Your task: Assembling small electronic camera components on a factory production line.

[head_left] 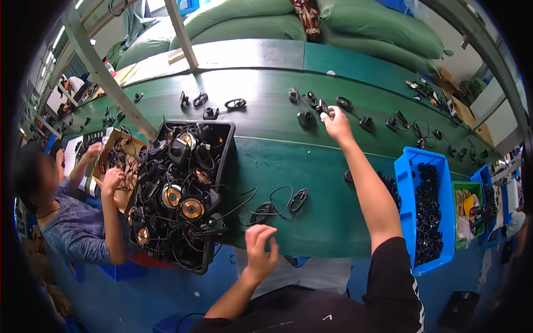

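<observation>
My right hand (337, 125) stretches over the green belt (261, 119), its fingers closed on a small black corded device (323, 106). Close beside it on the belt are a squat black device (306, 119) and another corded one (366, 123). Above the near table edge, my left hand (261, 250) has its fingers bent and apart, with nothing visible in them. Just beyond that hand, a coiled black cable (298, 201) lies on the green tabletop (322, 227). At my left stands a black crate (229, 150), heaped with corded black devices showing copper-coloured discs (192, 208).
A blue bin (406, 222) of small black parts stands at my right, beside a green basket (459, 244). On the left another person (78, 211) handles cables over a cardboard box (105, 152). A metal post (111, 83) rises beyond the crate; green sacks (244, 30) lie behind the belt.
</observation>
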